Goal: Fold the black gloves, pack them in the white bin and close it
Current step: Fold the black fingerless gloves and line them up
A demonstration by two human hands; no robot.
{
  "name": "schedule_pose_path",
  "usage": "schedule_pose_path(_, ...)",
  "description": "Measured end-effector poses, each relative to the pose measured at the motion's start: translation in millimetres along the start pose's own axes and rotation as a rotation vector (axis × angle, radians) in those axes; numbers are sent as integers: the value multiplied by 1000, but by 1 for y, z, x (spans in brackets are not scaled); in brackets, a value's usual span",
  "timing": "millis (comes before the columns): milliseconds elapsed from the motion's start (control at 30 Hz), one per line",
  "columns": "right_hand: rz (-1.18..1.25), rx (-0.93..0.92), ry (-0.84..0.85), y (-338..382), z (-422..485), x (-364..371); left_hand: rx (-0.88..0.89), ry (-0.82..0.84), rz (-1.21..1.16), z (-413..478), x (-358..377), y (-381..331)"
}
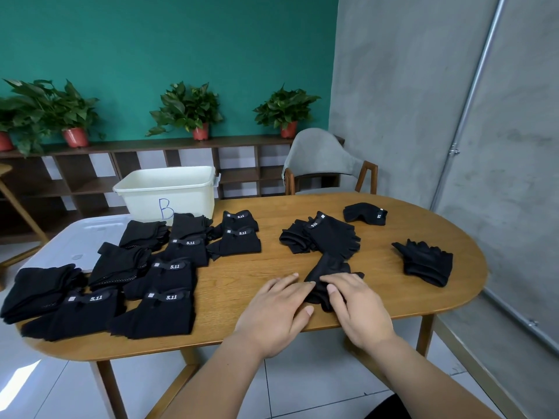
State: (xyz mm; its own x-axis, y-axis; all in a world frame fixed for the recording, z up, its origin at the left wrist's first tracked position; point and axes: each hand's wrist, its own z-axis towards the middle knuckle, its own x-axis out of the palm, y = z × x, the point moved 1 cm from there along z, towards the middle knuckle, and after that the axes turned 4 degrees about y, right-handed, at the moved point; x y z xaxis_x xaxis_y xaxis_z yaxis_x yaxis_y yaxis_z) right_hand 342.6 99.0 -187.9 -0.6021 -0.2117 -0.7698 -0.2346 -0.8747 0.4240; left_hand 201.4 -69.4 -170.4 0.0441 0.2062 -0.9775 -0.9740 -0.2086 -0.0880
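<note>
A black glove [328, 272] lies near the table's front edge, partly under both hands. My left hand [276, 309] rests flat on the wood, its fingertips touching the glove's left edge. My right hand [360, 306] lies flat on the glove's near end, pressing it down. Several folded black gloves [157, 279] with "5.11" labels are laid out on the left half. More black gloves lie on the right: a pile [323, 234], one [366, 213] at the back, one [425, 263] at the far right. The open white bin [169, 192] marked "B" stands at the back left, its white lid [75, 240] flat beside it.
The oval wooden table [393, 300] ends close to my hands. A grey chair [322, 160] stands behind the table at the right. A concrete wall with a metal pipe [472, 95] runs along the right. Potted plants [189, 111] stand on a low shelf.
</note>
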Motion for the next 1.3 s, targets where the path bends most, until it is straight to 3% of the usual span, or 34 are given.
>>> schedule_pose_path(100, 6, 185, -183, -3, -1, 2, -33, -30, 12, -1, -1, -1)
schedule_pose_path(200, -21, 236, -210, -4, 1, 2, -83, -95, 4, -3, -3, -2)
schedule_pose_path(433, -263, 148, 263, 1, 41, -6, -91, -148, -40, -4, -3, -4)
schedule_pose_path(567, -225, 151, 482, 5, 75, -3, -172, -84, -55, -1, -1, -2)
schedule_pose_path(700, -243, 236, 597, -7, 91, 11, -241, -23, -25, 1, 2, 0)
schedule_pose_path(1033, -270, 333, 450, -32, 118, 25, -257, 22, 4, 10, 8, 6)
schedule_pose_path(1167, -222, 241, 107, -29, 105, 21, -197, 7, 4, 9, 8, 7)
schedule_pose_path(1300, -422, 307, -213, -35, 82, 3, -198, 10, -5, 8, 6, 6)
